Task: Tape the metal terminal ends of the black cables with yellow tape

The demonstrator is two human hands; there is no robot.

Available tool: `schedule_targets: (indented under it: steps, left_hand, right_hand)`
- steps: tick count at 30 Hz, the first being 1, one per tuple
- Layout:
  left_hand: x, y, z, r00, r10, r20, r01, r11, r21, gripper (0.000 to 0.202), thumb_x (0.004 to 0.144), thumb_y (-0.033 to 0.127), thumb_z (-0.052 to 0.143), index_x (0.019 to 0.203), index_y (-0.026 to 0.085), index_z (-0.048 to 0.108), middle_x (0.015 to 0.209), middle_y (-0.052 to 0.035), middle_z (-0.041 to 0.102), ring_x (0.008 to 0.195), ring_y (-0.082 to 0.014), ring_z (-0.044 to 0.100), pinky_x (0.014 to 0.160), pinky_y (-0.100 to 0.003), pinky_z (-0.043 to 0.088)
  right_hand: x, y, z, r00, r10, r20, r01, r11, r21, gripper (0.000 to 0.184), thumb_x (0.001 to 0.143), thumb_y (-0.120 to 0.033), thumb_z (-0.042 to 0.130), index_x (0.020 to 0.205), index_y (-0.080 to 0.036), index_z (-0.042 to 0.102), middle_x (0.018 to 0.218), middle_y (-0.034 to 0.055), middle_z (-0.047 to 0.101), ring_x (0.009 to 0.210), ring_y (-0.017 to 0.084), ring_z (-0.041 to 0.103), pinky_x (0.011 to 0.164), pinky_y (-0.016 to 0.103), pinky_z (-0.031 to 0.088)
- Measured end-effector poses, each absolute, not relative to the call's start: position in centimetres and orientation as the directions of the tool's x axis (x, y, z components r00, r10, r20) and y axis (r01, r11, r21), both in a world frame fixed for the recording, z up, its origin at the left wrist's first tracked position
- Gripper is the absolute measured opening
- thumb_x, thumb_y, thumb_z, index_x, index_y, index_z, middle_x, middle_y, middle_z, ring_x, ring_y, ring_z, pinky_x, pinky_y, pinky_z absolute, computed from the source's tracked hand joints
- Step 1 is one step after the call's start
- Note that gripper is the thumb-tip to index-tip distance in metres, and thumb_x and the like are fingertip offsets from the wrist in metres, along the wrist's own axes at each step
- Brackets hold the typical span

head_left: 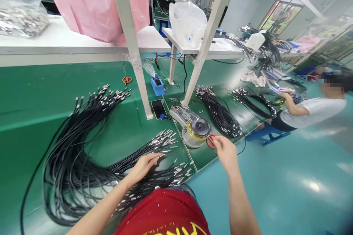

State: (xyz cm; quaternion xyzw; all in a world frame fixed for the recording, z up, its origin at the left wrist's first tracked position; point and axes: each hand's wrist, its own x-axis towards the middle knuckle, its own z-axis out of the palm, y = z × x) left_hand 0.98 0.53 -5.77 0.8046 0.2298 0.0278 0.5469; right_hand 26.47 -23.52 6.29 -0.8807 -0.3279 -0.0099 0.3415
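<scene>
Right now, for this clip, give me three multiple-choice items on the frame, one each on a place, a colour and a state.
1. Where is the right hand?
A. On the shelf post
B. Beside the tape dispenser, at the orange-handled scissors
C. Over the blue tray

2. What colour are the cables under the left hand?
A. Red
B. White
C. Black

3. How does the phone lie?
A. Flat on the green mat
B. Upright in a stand
C. Inside the blue tray

Answers:
1. B: the hand reaches the scissors' handles by the dispenser.
2. C: the long bundle shows black sheathing.
3. A: it lies flat on the mat.
</scene>
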Motion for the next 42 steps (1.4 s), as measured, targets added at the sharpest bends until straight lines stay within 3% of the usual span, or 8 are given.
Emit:
schedule_targets:
  steps: [4,10,15,19,22,26,30,42]
  left_hand:
    - [-0.1,0.3,-4.6,0.868,0.414,-0.274,0.356,-0.133,0.925,0.038,0.089,0.048,0.054,0.105,0.02,0.073,0.102,-0.0067,0.071,0.096,-0.0248,0.062,0.087,-0.032,0.045]
    - [-0.3,-0.2,-5.6,0.857,0.419,-0.301,0.329,0.005,0.944,0.04,0.085,0.05,0.059,0.101,0.015,0.071,0.085,-0.0058,0.07,0.073,-0.0193,0.061,0.073,-0.03,0.048]
    - [0.0,-0.2,-4.9,0.804,0.515,-0.298,0.263,0.142,0.954,0.037,0.082,0.048,0.064,0.095,0.014,0.068,0.075,-0.0034,0.069,0.06,-0.0137,0.056,0.061,-0.025,0.045]
    - [0.3,-0.3,-3.6,0.761,0.572,-0.305,0.218,0.217,0.952,0.036,0.079,0.046,0.069,0.09,0.012,0.067,0.072,-0.0032,0.068,0.056,-0.0118,0.054,0.058,-0.023,0.043]
    - [0.2,-0.4,-3.0,0.738,0.608,-0.293,0.175,0.247,0.953,0.034,0.077,0.044,0.071,0.089,0.012,0.068,0.074,-0.0043,0.07,0.058,-0.0125,0.056,0.061,-0.024,0.044]
    - [-0.1,-0.6,-2.6,0.731,0.613,-0.299,0.169,0.262,0.95,0.032,0.081,0.044,0.067,0.086,0.012,0.068,0.071,-0.0025,0.067,0.054,-0.0109,0.05,0.056,-0.022,0.038]
    - [-0.3,-0.5,-2.4,0.733,0.616,-0.289,0.201,0.21,0.957,0.036,0.086,0.047,0.056,0.079,0.013,0.064,0.059,0.0026,0.052,0.052,-0.0102,0.038,0.05,-0.022,0.026]
    - [-0.4,-0.5,-2.1,0.737,0.626,-0.255,0.202,0.156,0.967,0.035,0.088,0.048,0.051,0.077,0.015,0.058,0.062,0.0036,0.042,0.059,-0.0123,0.035,0.055,-0.022,0.027]
  right_hand:
    - [29.0,-21.5,3.2,0.863,0.505,0.007,0.381,-0.641,-0.667,0.032,0.093,-0.04,0.051,0.092,-0.015,0.072,0.088,0.0086,0.073,0.081,0.022,0.066,0.075,0.036,0.051]
    - [30.2,-19.7,0.6,0.871,0.481,-0.098,0.263,-0.626,-0.734,0.038,0.079,-0.047,0.056,0.065,-0.015,0.07,0.061,0.0073,0.072,0.059,0.021,0.066,0.058,0.028,0.047]
    - [28.3,-20.0,2.3,0.871,0.489,-0.047,0.293,-0.594,-0.749,0.03,0.079,-0.044,0.057,0.069,-0.018,0.069,0.066,0.0082,0.073,0.065,0.023,0.066,0.064,0.03,0.048]
    - [22.1,-16.9,2.6,0.636,0.771,-0.034,0.332,-0.313,-0.89,0.025,0.087,-0.037,0.054,0.086,-0.018,0.07,0.082,0.0073,0.074,0.078,0.023,0.067,0.071,0.03,0.05]
    - [16.6,-13.8,1.3,0.518,0.854,-0.044,0.306,-0.234,-0.923,0.019,0.087,-0.028,0.054,0.085,-0.019,0.071,0.084,0.0048,0.074,0.076,0.02,0.066,0.068,0.027,0.05]
    - [13.5,-11.5,-0.4,0.523,0.853,-0.003,0.283,-0.176,-0.943,0.014,0.084,-0.023,0.057,0.083,-0.019,0.071,0.085,0.004,0.072,0.079,0.019,0.066,0.068,0.026,0.051]
    - [13.6,-10.9,-0.8,0.513,0.858,-0.028,0.246,-0.178,-0.953,0.011,0.082,-0.024,0.06,0.08,-0.019,0.07,0.083,0.0034,0.072,0.079,0.019,0.066,0.069,0.027,0.051]
    - [12.8,-9.7,-1.3,0.539,0.832,-0.134,0.142,-0.247,-0.959,0.018,0.081,-0.033,0.064,0.075,-0.017,0.071,0.079,0.0059,0.075,0.071,0.02,0.067,0.063,0.028,0.051]
